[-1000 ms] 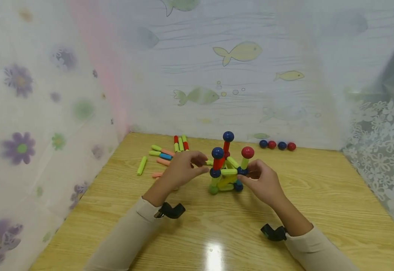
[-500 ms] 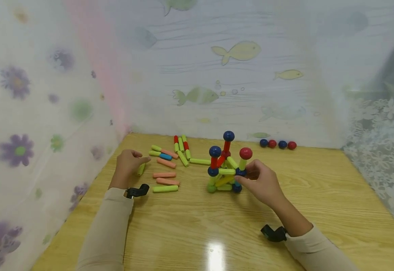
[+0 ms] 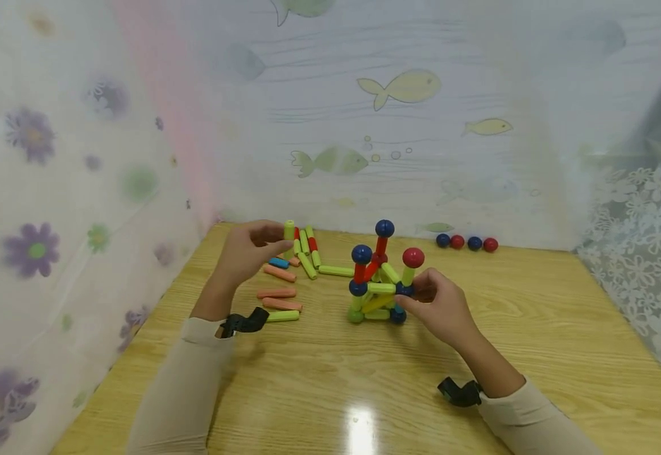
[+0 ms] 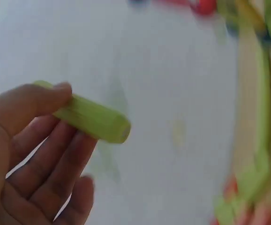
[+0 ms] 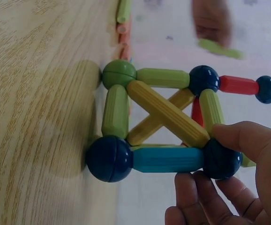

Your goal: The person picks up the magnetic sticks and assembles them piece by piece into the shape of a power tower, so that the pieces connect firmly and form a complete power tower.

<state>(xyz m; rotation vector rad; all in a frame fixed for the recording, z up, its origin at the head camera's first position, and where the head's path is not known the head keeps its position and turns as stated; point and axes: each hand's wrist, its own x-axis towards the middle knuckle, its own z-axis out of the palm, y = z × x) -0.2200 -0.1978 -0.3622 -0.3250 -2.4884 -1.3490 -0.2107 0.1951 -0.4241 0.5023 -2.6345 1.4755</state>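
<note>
My left hand [image 3: 246, 253] pinches a yellow-green rod [image 4: 91, 117] between thumb and fingers, held upright above the loose rods in the head view. At the middle of the table stands a structure of rods and balls, with a green ball [image 5: 119, 73], a blue rod [image 5: 167, 160] and crossed yellow rods [image 5: 168, 112]. My right hand [image 3: 438, 306] grips the dark blue ball [image 5: 222, 158] at its upper right corner. Above that corner a short rod bears a red ball [image 3: 413, 258]. Two dark blue balls top the structure's red rods.
Several loose orange rods [image 3: 277, 293] and yellow-green rods lie left of the structure, some joined end to end. One long yellow-green rod [image 3: 336, 271] points at its left side. A row of blue and red balls [image 3: 457, 242] sits at the table's back edge.
My left hand went from beside the structure to the far-left rod, picked it up and carried it rightward and up. My right hand stays on the structure.
</note>
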